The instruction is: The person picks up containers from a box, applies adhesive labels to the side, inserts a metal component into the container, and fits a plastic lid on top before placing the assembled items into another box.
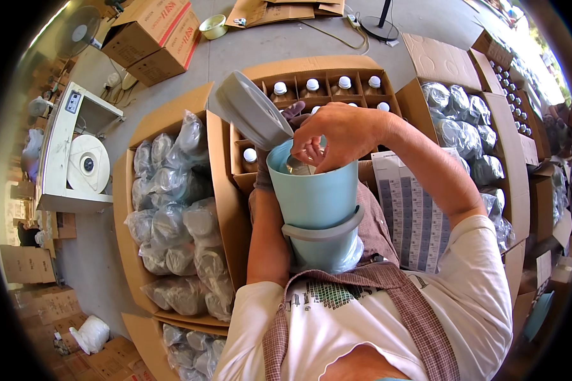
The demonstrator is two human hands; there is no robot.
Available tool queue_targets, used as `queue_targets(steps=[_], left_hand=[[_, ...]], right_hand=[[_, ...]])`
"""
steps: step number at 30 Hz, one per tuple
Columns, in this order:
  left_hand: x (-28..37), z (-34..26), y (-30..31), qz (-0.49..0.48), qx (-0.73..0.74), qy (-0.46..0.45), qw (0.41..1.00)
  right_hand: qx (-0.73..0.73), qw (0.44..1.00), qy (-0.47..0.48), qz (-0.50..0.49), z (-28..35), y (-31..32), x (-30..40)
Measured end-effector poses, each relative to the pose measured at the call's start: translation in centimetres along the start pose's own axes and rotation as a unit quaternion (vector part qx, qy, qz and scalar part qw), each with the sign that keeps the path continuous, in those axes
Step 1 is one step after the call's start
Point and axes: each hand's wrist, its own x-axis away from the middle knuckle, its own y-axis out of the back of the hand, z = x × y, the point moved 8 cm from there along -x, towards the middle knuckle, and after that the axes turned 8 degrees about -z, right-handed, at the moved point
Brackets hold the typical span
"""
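A light blue cylindrical container (314, 195) with a grey carrying handle (324, 230) stands upright against the apron on my lap. Clear plastic wrap (348, 255) hangs around its base. My left hand (293, 113), in a dark glove, is mostly hidden behind a tilted grey lid (255, 112) and grips it by the container's rim. My right hand (336, 135) is bare and reaches over the rim, fingers bent down into the mouth. A shiny round piece (299, 166) shows inside by these fingers; whether they hold it is unclear.
Ahead, a divided carton (310, 62) holds white-capped bottles (312, 85). Cartons of plastic-wrapped items stand left (171, 181) and right (457, 109). Printed label sheets (410, 205) lie right of my lap. A white machine (88, 164) stands farther left; a cable (333, 38) crosses the floor.
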Motion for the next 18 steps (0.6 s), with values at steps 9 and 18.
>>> queue_targets(steps=[9,18], left_hand=[[1.8,-9.8,-6.4,-0.281,-0.250,-0.271,0.886],[4.0,-11.0,-16.1,-0.130,-0.332,-0.304,0.884]], right_hand=[[-0.056,0.982,-0.056,-0.170,0.0,3.2,0.0],[0.121,0.877,-0.001,-0.464,0.5,7.6,-0.7]])
